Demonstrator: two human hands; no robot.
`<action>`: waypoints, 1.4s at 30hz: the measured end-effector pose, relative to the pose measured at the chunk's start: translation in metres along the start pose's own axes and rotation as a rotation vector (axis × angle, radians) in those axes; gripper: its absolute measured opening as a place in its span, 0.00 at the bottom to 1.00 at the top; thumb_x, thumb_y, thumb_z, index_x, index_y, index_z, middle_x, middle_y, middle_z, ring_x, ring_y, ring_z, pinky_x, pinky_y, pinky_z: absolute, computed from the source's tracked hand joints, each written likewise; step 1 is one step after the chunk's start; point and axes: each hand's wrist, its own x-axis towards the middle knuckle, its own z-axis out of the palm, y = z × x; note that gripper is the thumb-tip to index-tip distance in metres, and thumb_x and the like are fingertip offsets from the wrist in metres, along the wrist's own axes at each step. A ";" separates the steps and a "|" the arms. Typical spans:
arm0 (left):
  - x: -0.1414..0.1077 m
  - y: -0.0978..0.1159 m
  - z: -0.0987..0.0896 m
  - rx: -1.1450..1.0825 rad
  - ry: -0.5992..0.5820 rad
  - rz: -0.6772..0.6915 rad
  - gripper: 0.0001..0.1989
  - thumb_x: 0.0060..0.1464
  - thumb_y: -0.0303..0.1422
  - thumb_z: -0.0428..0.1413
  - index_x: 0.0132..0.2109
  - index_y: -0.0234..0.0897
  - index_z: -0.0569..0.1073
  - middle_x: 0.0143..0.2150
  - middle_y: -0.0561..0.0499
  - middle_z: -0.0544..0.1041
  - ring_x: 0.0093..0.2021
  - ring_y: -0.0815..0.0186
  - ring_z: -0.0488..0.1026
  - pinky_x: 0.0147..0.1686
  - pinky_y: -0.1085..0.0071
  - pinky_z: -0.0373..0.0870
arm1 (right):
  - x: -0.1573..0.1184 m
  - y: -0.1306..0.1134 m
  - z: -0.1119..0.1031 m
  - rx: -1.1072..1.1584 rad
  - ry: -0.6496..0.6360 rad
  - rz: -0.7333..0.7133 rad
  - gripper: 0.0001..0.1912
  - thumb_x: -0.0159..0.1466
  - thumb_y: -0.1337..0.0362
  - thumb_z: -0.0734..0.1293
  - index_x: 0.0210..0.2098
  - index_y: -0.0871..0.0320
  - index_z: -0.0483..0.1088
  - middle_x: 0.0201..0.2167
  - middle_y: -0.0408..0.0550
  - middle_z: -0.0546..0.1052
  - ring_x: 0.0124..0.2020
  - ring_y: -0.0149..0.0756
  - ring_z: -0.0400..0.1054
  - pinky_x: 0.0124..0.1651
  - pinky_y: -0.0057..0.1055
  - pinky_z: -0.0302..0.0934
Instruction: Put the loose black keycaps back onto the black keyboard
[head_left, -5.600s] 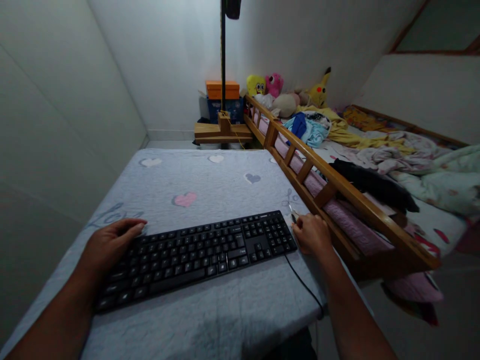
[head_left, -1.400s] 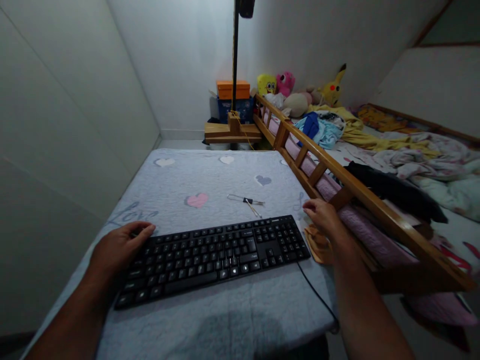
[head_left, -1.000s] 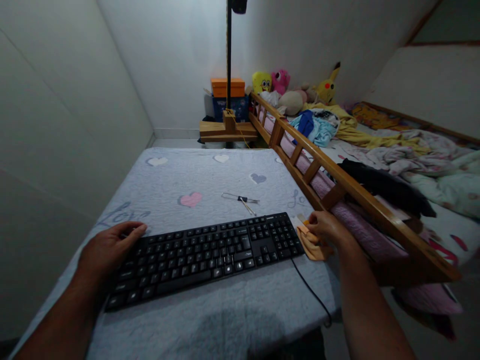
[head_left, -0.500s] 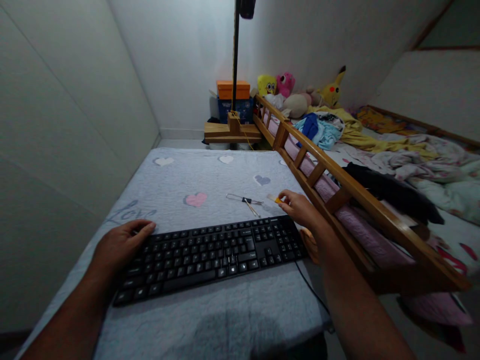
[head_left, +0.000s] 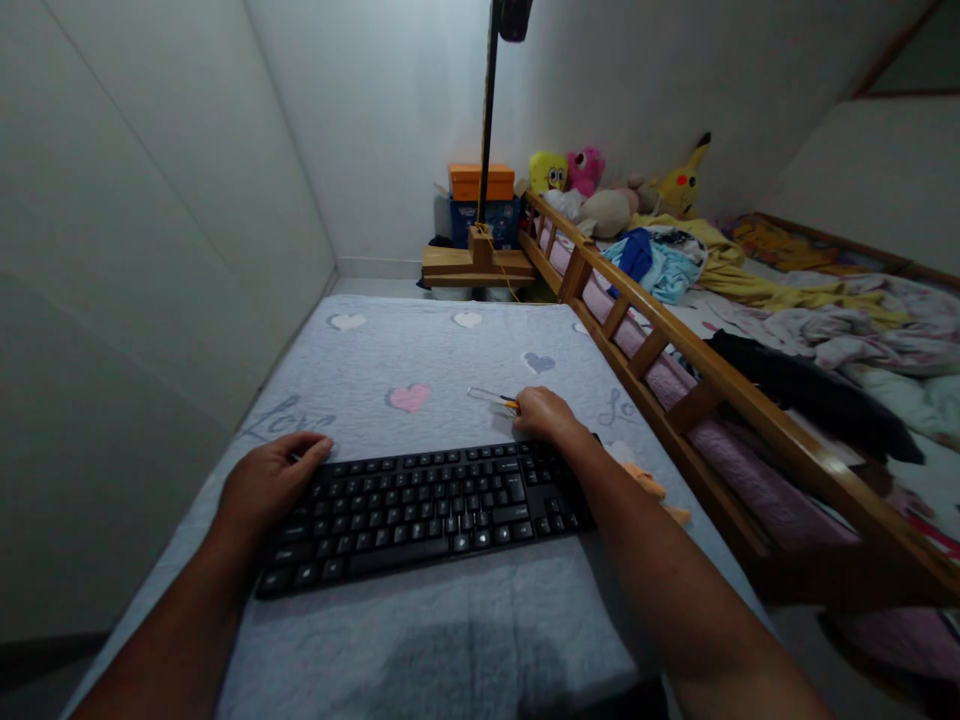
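Observation:
A black keyboard (head_left: 427,510) lies on the cloth-covered table (head_left: 450,620). At its left end my left hand (head_left: 270,480) rests against the edge, thumb and fingers pressed together around the keyboard's corner. Beyond the right part of the keyboard, my right hand (head_left: 544,412) is closed in a pinch on a small yellow-orange tool, whose tip points left. A thin wire-like metal piece (head_left: 487,395) lies just left of those fingers, partly hidden by them. An orange cloth (head_left: 645,480) sits to the right of the keyboard, behind my right forearm.
A wooden bed rail (head_left: 675,350) runs along the table's right side, with clothes and plush toys on the bed beyond. At the far end stand an orange box (head_left: 481,182) and a wooden stand (head_left: 480,262) with a black pole. A wall is at left.
My right hand has moved left with the yellow-orange tool, to the metal pieces, and now hides part of them. The view has shifted slightly. My left hand stays at the keyboard.

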 end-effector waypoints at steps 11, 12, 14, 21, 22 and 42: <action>0.001 -0.008 0.005 -0.028 0.046 0.021 0.23 0.52 0.51 0.52 0.43 0.39 0.80 0.37 0.48 0.82 0.38 0.57 0.78 0.36 0.68 0.69 | -0.006 -0.009 -0.021 0.244 0.185 -0.146 0.11 0.65 0.66 0.60 0.41 0.63 0.73 0.38 0.53 0.79 0.39 0.37 0.70 0.41 0.28 0.59; 0.001 -0.007 0.005 -0.029 0.040 0.016 0.23 0.52 0.51 0.52 0.42 0.39 0.80 0.35 0.48 0.82 0.37 0.57 0.78 0.36 0.68 0.69 | -0.014 -0.005 -0.023 0.278 0.177 -0.165 0.11 0.65 0.68 0.59 0.38 0.61 0.73 0.36 0.50 0.78 0.37 0.35 0.70 0.39 0.27 0.59; 0.000 -0.005 0.004 -0.038 0.027 0.007 0.24 0.52 0.51 0.52 0.43 0.39 0.79 0.34 0.48 0.82 0.35 0.57 0.78 0.35 0.68 0.69 | -0.032 0.003 -0.026 0.384 0.164 -0.199 0.10 0.64 0.69 0.60 0.39 0.59 0.72 0.33 0.46 0.78 0.34 0.33 0.70 0.36 0.25 0.59; 0.001 -0.006 0.008 -0.115 0.085 0.053 0.22 0.50 0.49 0.53 0.42 0.37 0.79 0.40 0.47 0.82 0.37 0.58 0.76 0.40 0.67 0.71 | -0.077 0.005 -0.011 1.340 -0.027 -0.151 0.18 0.60 0.59 0.68 0.46 0.51 0.59 0.25 0.33 0.74 0.16 0.27 0.68 0.15 0.19 0.55; 0.001 -0.006 0.008 -0.121 0.100 0.058 0.22 0.49 0.49 0.53 0.41 0.37 0.79 0.40 0.47 0.82 0.36 0.58 0.76 0.40 0.67 0.71 | -0.078 0.004 -0.008 1.392 -0.030 -0.170 0.16 0.59 0.58 0.70 0.42 0.52 0.60 0.25 0.34 0.75 0.17 0.27 0.69 0.15 0.19 0.56; 0.045 0.103 0.019 0.061 -0.181 0.792 0.13 0.57 0.29 0.50 0.43 0.38 0.79 0.45 0.46 0.79 0.42 0.62 0.74 0.46 0.64 0.70 | -0.077 0.006 0.021 1.587 0.093 -0.122 0.18 0.59 0.47 0.70 0.33 0.58 0.74 0.19 0.41 0.70 0.17 0.26 0.59 0.19 0.24 0.52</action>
